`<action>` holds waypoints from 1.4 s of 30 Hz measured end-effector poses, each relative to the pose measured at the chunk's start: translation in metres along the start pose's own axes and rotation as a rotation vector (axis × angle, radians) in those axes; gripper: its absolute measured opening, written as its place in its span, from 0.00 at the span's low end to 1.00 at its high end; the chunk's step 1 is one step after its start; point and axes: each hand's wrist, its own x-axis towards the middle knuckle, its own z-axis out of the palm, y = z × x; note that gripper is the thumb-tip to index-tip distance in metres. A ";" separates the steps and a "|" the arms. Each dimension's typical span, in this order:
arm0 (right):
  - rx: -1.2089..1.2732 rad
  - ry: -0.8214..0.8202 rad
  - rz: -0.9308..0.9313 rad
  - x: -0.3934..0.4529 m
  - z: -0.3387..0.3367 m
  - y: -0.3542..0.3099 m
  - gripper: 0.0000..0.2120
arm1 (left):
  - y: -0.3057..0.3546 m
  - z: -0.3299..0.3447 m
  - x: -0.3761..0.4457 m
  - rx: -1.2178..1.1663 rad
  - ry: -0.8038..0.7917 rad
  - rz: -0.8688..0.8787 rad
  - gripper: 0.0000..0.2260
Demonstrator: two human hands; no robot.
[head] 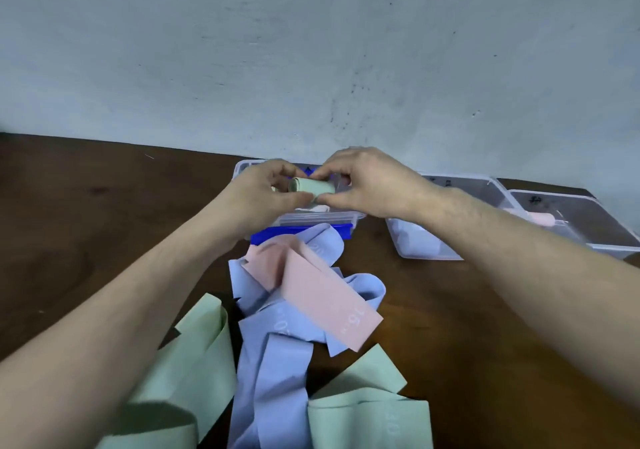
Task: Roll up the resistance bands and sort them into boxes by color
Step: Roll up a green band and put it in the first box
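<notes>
I see my fingers pinched on a rolled green band, left hand at one end and right hand at the other, held above the left clear box. Two more boxes sit to the right. Loose pink, blue and green bands lie heaped on the tabletop nearer me.

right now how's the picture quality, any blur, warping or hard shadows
Head view: wide-angle warping bows the table edge; soft, even light, with a dark forearm shadow on the green band; the hands and the green roll look slightly soft; no glare.
</notes>
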 end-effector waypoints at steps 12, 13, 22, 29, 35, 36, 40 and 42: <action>-0.193 -0.244 0.172 0.065 0.035 0.015 0.16 | -0.026 -0.036 0.051 0.818 0.000 0.142 0.13; -0.203 -0.247 0.181 0.068 0.039 0.017 0.17 | -0.027 -0.036 0.055 0.873 -0.010 0.158 0.13; -0.396 -0.131 0.099 0.084 0.065 0.022 0.16 | -0.036 -0.026 0.070 1.291 -0.139 0.143 0.15; -0.529 -0.042 0.017 0.085 0.074 0.023 0.14 | -0.039 -0.022 0.070 1.363 -0.137 0.165 0.13; -0.570 -0.059 0.055 0.084 0.075 0.018 0.14 | -0.043 -0.020 0.071 1.378 -0.128 0.178 0.13; -0.561 -0.077 0.087 0.083 0.074 0.017 0.13 | -0.043 -0.020 0.071 1.383 -0.126 0.178 0.13; -0.492 -0.122 0.150 0.082 0.071 0.012 0.17 | -0.043 -0.019 0.070 1.397 -0.124 0.183 0.13; -0.465 -0.128 0.159 0.082 0.070 0.011 0.18 | -0.043 -0.019 0.069 1.398 -0.117 0.192 0.13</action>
